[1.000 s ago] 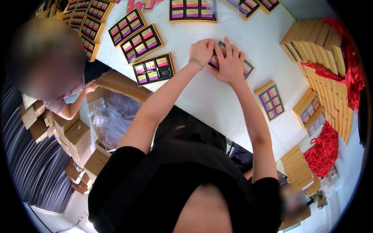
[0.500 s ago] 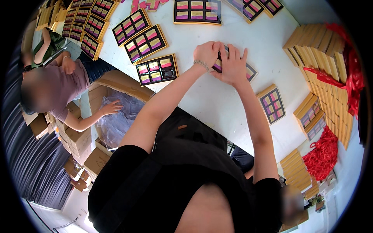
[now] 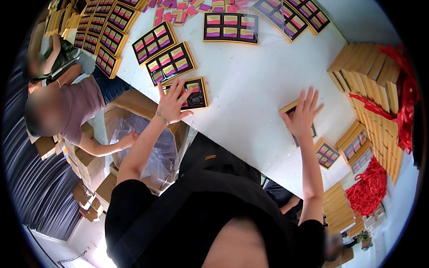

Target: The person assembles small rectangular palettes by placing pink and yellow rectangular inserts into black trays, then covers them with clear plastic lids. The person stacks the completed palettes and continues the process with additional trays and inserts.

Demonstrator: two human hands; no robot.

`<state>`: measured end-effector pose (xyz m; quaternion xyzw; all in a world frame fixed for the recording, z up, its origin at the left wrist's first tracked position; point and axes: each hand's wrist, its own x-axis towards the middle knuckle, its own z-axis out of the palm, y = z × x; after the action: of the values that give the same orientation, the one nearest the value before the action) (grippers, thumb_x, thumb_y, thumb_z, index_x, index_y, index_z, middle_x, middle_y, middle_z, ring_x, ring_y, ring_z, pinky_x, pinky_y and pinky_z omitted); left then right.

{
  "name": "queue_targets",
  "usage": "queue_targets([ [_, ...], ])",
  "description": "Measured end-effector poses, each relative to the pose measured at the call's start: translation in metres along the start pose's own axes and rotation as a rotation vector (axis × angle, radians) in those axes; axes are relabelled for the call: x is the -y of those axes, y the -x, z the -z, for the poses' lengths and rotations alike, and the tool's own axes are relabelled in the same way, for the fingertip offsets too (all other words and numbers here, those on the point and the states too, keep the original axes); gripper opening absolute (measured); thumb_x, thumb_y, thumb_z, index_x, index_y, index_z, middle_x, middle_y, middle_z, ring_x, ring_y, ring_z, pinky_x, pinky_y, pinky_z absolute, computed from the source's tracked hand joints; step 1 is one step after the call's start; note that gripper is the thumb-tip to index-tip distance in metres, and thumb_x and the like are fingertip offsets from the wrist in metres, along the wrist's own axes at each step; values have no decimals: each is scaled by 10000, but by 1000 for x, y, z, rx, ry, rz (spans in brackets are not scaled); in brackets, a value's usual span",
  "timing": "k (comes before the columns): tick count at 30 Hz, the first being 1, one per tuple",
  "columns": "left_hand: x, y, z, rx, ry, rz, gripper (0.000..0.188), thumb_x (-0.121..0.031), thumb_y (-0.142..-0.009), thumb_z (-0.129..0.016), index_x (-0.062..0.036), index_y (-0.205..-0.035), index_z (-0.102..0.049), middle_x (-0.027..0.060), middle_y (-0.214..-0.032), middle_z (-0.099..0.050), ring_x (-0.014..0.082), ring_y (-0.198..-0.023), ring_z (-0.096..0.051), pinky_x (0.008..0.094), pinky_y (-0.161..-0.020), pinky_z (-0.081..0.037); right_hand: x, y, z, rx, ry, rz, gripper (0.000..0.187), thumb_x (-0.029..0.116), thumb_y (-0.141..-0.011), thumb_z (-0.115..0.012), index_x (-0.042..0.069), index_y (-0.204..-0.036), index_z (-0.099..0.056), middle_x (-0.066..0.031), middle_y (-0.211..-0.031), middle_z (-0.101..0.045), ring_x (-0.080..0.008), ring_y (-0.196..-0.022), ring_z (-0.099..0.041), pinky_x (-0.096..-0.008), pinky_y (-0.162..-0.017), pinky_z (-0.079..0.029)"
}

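My left hand (image 3: 171, 105) is spread over a shallow black-trayed box with a gold rim (image 3: 199, 95) at the table's near left edge. Its fingers cover part of the pink and purple packets; at least one compartment at its right side looks dark, with no packet. On the right, my right hand (image 3: 304, 115), fingers stretched out, lies over another such box (image 3: 289, 108), hiding most of it. Whether the palm touches the box I cannot tell. Close by, nearer to me, rests a similar box filled with packets (image 3: 327, 154).
Filled boxes (image 3: 171, 63) stand left of the middle, others (image 3: 230, 27) farther back. Loose pink and purple packets (image 3: 181, 12) lie at the far edge. Stacked boxes (image 3: 364, 89) and red ribbon (image 3: 368, 183) line the right. A co-worker reaches into a carton of clear plastic covers (image 3: 152, 158).
My hands, together on a box mid-table before, have parted. The left has swung left to the partly filled box; the right has shifted right and nearer, and the box beneath it with it.
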<state>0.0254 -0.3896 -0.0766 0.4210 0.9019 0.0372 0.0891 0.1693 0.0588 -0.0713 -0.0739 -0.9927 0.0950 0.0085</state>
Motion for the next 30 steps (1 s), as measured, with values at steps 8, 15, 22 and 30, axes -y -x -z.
queue_targets([
  [8, -29, -24, -12, 82, -2, -135, 804, -739, -794, -458, -319, -1470, -349, 162, -1548, -261, 358, -1401, -300, 753, -1028, -54, 119, -258, -15, -256, -56, -326, 878, 472, -721, -741, 83, -1423, -386, -219, -1478, -288, -433, -1346, -278, -612, -1032, -275],
  [15, -117, -136, -5, 101, 185, -325, 847, -579, -716, -689, -342, -1457, -355, 53, -1576, -213, 230, -1448, -211, 763, -1029, -128, 81, -202, 14, -453, -259, 10, 761, 289, -689, -757, 61, -1357, -472, -224, -1431, -349, -418, -1317, -332, -546, -1028, -322],
  [22, -62, -94, 13, -170, 725, 140, 568, -273, -913, -617, -111, -1421, -422, 90, -1444, -459, 253, -1328, -442, 576, -1101, -259, 89, -37, 47, -67, -441, 314, 723, 186, -578, -722, 137, -1283, -571, -214, -1435, -358, -414, -1311, -360, -485, -1038, -316],
  [30, -75, -80, 83, -143, 1421, -14, 369, -248, -885, -688, 19, -1125, -600, 85, -957, -696, 123, -840, -663, 255, -730, -514, 114, -23, 65, 774, -1867, -158, 670, 286, -692, -698, 93, -1317, -555, -216, -1418, -446, -361, -1308, -433, -435, -1054, -347],
])
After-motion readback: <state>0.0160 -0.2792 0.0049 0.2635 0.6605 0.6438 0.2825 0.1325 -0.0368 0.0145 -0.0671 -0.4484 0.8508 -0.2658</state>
